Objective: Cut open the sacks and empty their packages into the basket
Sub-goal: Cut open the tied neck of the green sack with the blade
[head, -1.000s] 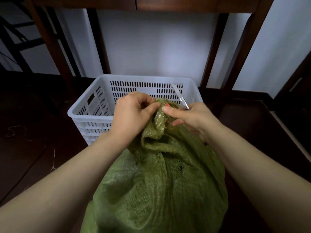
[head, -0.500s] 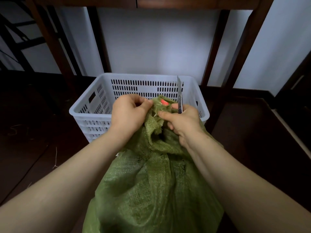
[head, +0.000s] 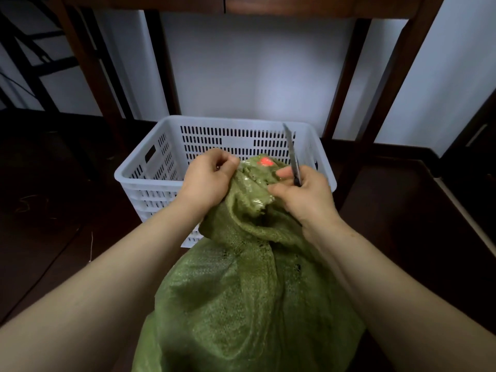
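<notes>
A full green woven sack (head: 241, 296) stands on the dark floor in front of me, its bunched neck leaning against the white slotted basket (head: 150, 181). My left hand (head: 206, 181) grips the left side of the neck. My right hand (head: 303, 194) holds closed scissors (head: 292, 154), blades pointing up and away, while its fingertips pinch the neck's right side. Clear tape and a red patch (head: 264, 161) show at the sack's top. The basket's inside shows no packages where visible.
Dark wooden table legs (head: 346, 76) stand behind the basket against a white wall. A second leg (head: 88, 63) and a dark frame are at the back left. A dark cabinet edge (head: 472, 146) is at the right. Dark floor lies all around.
My right hand drew back to the right and turned the scissors upright. The sack's neck spread a little, exposing more tape and the red patch. My left hand kept its grip.
</notes>
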The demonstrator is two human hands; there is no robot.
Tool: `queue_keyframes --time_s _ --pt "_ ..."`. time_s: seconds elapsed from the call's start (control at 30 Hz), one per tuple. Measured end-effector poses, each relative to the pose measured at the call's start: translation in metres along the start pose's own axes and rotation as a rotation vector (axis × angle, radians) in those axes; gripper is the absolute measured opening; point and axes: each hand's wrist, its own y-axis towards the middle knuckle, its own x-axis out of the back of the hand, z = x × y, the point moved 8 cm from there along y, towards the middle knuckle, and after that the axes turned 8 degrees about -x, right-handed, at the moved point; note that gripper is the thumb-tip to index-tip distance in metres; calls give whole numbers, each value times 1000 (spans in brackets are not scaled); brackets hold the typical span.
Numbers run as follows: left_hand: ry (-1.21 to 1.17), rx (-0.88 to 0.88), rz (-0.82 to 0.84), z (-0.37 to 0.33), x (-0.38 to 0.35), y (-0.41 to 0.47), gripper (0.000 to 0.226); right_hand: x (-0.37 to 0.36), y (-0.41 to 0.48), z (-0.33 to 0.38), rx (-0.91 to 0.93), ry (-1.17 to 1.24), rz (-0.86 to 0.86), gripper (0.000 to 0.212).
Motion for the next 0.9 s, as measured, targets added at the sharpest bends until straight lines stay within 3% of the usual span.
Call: queue_keyframes --time_s 0.1,0.13,0.2,0.3,0.4,0.5,0.73,0.9 --pt "19 -160 166 -19 -12 -9 42 11 7 6 -30 103 -45 6" --pt "79 -223 193 -26 -14 -11 42 11 8 9 -18 113 -49 5" --pt "121 -278 184 -32 -14 -11 29 10 11 12 34 112 -58 20" --pt "109 -212 191 -31 -9 -9 32 9 9 11 89 78 -109 33" --pt "389 -443 139 -43 -9 -8 30 7 7 9 124 100 -95 38" --pt "440 -588 51 -56 -9 -10 30 5 6 9 125 106 -95 42" --pt "699 -281 -47 -44 -5 6 26 4 -19 22 254 -25 -112 37" --pt "627 -103 -36 -23 -5 13 24 -3 -32 15 273 23 -55 38"
